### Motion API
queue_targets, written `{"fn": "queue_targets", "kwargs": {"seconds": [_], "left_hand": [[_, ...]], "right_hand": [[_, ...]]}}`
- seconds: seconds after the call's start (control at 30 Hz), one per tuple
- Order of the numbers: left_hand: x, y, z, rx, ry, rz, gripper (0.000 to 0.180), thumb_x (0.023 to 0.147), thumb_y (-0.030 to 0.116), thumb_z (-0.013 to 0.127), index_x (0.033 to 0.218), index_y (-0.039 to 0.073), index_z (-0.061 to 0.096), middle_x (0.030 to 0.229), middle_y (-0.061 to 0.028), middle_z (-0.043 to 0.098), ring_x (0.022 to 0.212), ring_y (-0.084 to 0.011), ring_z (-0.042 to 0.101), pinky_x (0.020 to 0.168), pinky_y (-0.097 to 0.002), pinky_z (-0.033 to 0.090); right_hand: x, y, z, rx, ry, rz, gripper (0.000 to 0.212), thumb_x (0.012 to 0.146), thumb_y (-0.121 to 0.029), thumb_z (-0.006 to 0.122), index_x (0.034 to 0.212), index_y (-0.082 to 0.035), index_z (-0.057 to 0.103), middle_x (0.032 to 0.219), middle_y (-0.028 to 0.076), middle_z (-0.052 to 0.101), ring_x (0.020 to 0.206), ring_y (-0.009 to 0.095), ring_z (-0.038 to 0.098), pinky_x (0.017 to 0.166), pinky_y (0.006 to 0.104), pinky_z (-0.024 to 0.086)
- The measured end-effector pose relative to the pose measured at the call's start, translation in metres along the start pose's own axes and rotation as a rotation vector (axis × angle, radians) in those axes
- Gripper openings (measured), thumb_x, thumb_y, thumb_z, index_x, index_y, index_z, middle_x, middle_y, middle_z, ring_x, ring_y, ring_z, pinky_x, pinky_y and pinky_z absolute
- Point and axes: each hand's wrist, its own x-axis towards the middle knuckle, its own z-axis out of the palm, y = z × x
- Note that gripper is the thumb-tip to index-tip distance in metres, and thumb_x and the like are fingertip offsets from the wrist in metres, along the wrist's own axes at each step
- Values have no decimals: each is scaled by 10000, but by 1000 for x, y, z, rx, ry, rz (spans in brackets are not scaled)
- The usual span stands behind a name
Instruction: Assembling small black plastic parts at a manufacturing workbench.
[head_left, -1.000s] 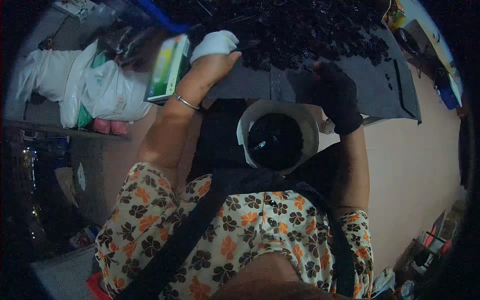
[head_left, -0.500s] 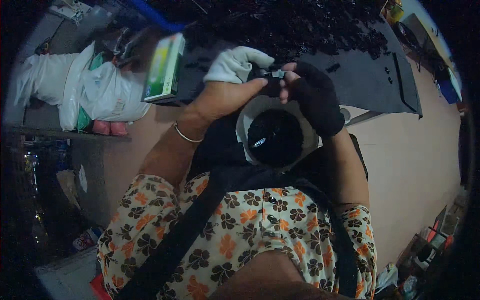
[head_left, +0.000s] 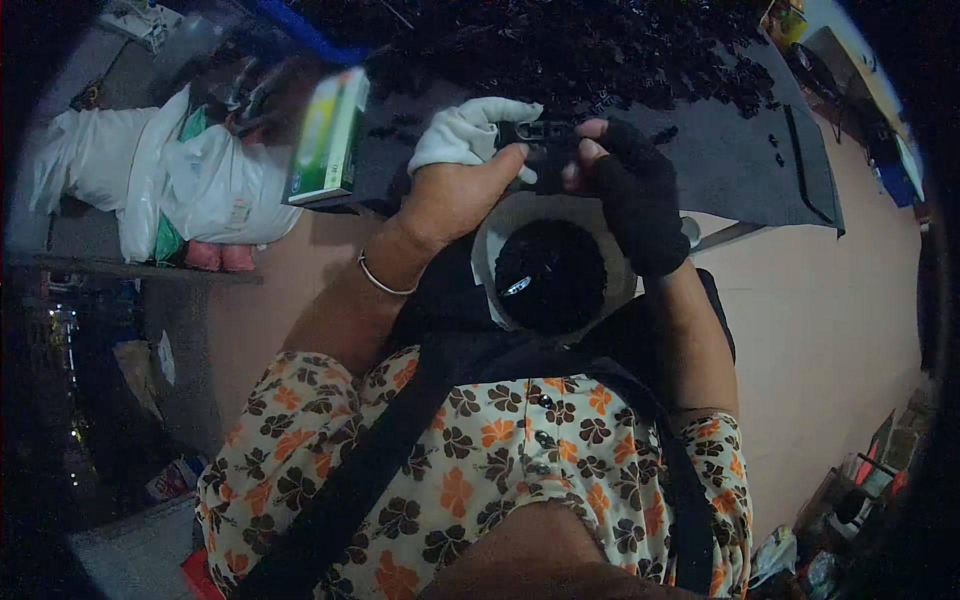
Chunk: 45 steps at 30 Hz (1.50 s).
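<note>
Pinched at one end by the left hand (head_left: 465, 160), a small dark piece (head_left: 545, 131) is held just beyond the tub (head_left: 622, 252), while the thumb and finger of the right hand (head_left: 637, 190) sit at its other end, whether gripping or merely close one cannot tell. Work appears partway: dark bits (head_left: 555, 265) already lie in the tub, but a broad heap (head_left: 620, 50) remains spread across the table (head_left: 690, 180)

Left grip (head_left: 462, 160) holds dark piece (head_left: 546, 131), right grip (head_left: 638, 190) perhaps touching.
</note>
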Motion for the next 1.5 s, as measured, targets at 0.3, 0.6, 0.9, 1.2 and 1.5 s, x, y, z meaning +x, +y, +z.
{"fn": "queue_targets", "kwargs": {"seconds": [0.3, 0.6, 0.9, 1.2, 1.5], "left_hand": [[-8, -5, 6, 17, 10, 48, 250, 771, -24, 556, 1020, -9, 578, 894, -116, 634, 699, -138, 627, 609, -237, 510], [-13, -8, 19, 128, 34, 108, 190, 770, 124, 676, 899, 6, 601, 844, -70, 632, 770, -116, 594, 671, -251, 494], [-13, 1, 16, 49, -96, 14, 239, 777, 81, 667, 994, 4, 604, 882, -56, 642, 776, -99, 580, 698, -241, 482], [-12, -2, 1, -59, -72, -37, 178, 822, 23, 585, 992, -23, 609, 892, -88, 646, 778, -114, 600, 681, -240, 505], [-12, -4, -3, -282, -136, -170, 227, 839, 48, 580, 1053, -28, 576, 914, -108, 636, 756, -134, 620, 672, -241, 525]], "right_hand": [[3, 2, -11, -1142, 73, -713, 170, 780, -88, 599, 948, -58, 605, 921, 92, 588, 792, 247, 592, 700, 312, 486], [-8, 7, 1, -1293, -185, -841, 374, 706, -96, 629, 1066, -64, 532, 994, 130, 558, 940, 296, 542, 766, 378, 460], [-10, 6, 6, -1308, -220, -798, 362, 729, -75, 595, 1078, -38, 506, 987, 146, 556, 912, 309, 539, 796, 387, 446], [-4, -5, -1, -1102, -70, -857, 337, 730, -72, 632, 1053, -34, 542, 1001, 126, 572, 948, 309, 553, 774, 371, 461], [-4, -1, -9, -852, -2, -574, 230, 703, -104, 689, 920, -54, 628, 910, 116, 595, 825, 261, 603, 705, 338, 483]]}}
